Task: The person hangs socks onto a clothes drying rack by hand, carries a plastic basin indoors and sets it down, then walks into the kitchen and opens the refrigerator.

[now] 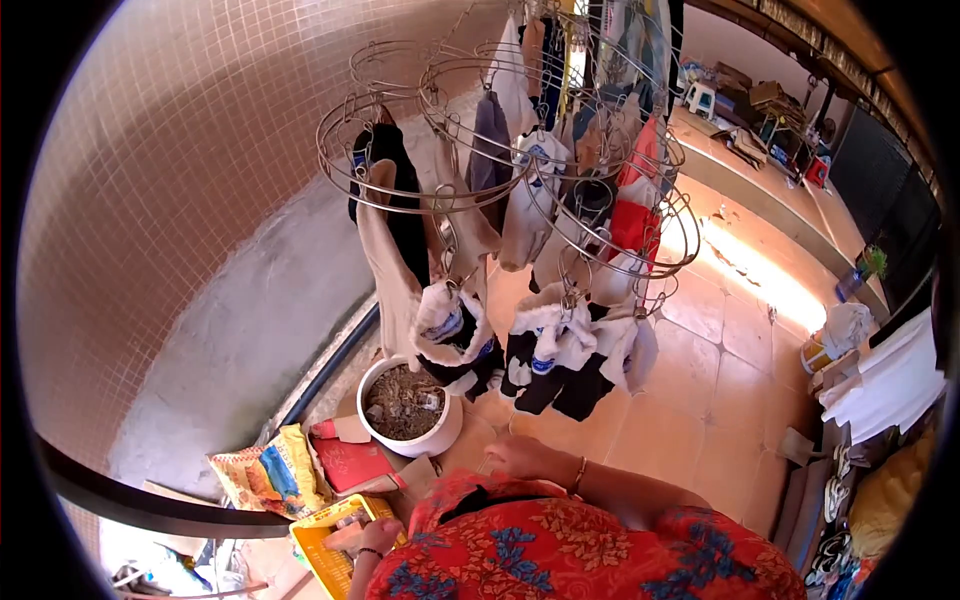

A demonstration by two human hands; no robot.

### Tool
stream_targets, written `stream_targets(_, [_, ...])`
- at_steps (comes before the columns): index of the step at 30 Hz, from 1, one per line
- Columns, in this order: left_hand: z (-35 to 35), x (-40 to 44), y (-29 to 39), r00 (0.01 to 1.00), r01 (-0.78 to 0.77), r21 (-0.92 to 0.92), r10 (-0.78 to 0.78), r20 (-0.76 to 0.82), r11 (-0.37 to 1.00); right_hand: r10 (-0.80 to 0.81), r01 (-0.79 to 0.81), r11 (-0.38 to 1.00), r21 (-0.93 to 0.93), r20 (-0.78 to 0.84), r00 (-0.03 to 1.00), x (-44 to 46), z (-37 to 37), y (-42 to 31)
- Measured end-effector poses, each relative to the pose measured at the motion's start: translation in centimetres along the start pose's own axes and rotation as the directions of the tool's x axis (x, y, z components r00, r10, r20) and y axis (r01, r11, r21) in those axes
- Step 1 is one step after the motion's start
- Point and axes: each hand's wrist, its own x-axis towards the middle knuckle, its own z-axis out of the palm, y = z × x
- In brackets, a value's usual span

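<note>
Socks (395,265) and other small cloths hang from clips on round metal hanging racks (430,205) in front of me. Low on the left, my left hand (368,536) is at a yellow plastic basket (322,560); its fingers are too small to tell whether they hold something. My right hand (520,457) is held in front of my chest, below the hanging white and black socks (550,345) and apart from them. Its fingers look curled, and what they hold, if anything, cannot be made out.
A white pot (447,432) of soil stands below the racks, beside a red box (352,462) and a yellow printed bag (270,470). White cloth (890,380) hangs at the right. A stool (700,98) and piled items stand on the ledge behind.
</note>
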Motion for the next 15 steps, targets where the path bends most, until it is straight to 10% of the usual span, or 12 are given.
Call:
stream_targets(11, [12.2,-17.2,-5.2,0.978,0.207,-0.03,-0.207,-0.026,0.978,-0.295,0.289,0.955,0.067,0.31,0.904,0.1,4.3,-1.9])
stream_targets(15, [15.4,-22.9,-4.7,0.805,0.484,-0.43,-0.58,-0.121,0.762,-0.276,0.254,0.961,0.112,0.504,0.819,0.0,6.6,-3.4])
